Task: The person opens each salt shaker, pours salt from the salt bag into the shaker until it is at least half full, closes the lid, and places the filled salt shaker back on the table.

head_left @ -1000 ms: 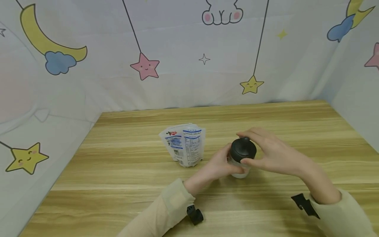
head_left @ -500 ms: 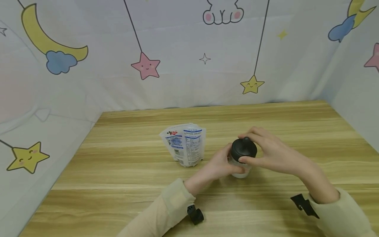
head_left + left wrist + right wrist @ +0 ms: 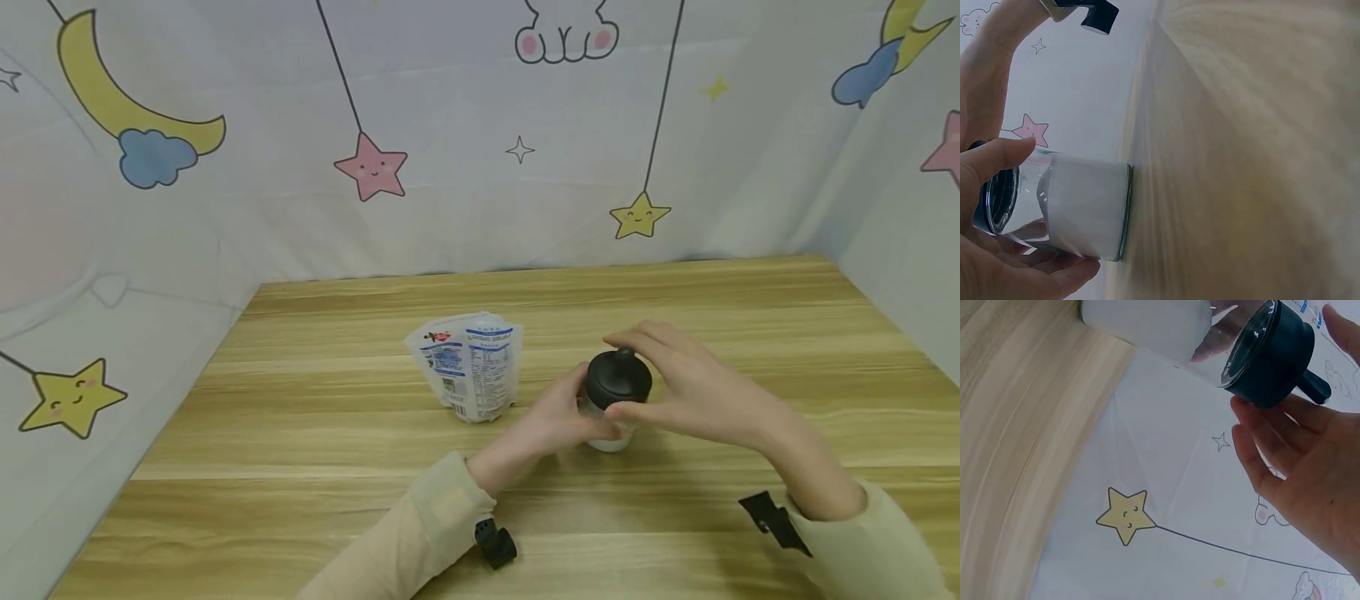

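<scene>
A clear glass jar with white contents, powdery in look, stands upright on the wooden table. Its black lid has a small knob on top and sits on the jar. My left hand grips the jar's body, thumb on the near side and fingers around the far side. Around the lid curls my right hand; in the right wrist view its fingertips touch the lid's side, while the thumb shows a small gap from it. Left of the jar stands a white plastic pouch with blue and red print, touched by neither hand.
The wood-grain table ends at the back against a white cloth backdrop printed with stars and moons. Cloth also hangs at the left and right sides. Black wrist straps show on both sleeves.
The right thumb and fingers have shifted slightly around the lid. Jar and pouch stay in place, and the left hand keeps its grip.
</scene>
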`<state>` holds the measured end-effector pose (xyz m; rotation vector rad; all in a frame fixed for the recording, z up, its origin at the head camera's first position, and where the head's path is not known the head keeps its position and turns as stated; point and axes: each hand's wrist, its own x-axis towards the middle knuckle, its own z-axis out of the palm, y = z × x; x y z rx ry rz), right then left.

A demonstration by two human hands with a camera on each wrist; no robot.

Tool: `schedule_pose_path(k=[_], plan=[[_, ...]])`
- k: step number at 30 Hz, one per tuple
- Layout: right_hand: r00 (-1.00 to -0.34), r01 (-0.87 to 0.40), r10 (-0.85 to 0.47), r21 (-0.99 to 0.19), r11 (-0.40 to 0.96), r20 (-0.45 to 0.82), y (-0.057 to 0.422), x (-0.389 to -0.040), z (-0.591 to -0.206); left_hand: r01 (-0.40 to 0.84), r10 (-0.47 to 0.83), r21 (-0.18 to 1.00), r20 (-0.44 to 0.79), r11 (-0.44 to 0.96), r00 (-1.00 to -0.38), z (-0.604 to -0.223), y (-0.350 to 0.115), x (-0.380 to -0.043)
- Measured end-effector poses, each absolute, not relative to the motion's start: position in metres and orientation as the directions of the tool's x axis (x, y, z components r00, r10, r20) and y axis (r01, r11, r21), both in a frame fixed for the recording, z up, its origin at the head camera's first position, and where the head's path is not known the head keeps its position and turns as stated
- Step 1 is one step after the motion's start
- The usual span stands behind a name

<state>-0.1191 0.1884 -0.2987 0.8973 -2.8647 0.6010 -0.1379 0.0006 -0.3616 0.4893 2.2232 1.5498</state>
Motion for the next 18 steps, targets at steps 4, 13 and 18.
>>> schedule_pose_path(k=[4,13,18], plan=[[-0.801,-0.597,-0.564,-0.348,0.723,0.201,0.1891,-0.1197,-0.2991,0.064,0.495,0.941,-0.117,0.334,-0.861,-0.3616,0.0007,-0.138],[-0.797,-0.603,-0.564,-0.349,0.718,0.216,0.1889,-0.1216,-0.3011,0.067,0.503,0.936,-0.124,0.345,-0.856,-0.3607,0.0006,-0.1381],[-0.801,-0.597,-0.558,-0.352,0.721,0.216,0.1877,-0.1216,-0.3011,0.054,0.496,0.936,-0.134,0.347,-0.858,-0.3606,0.0007,-0.1381]])
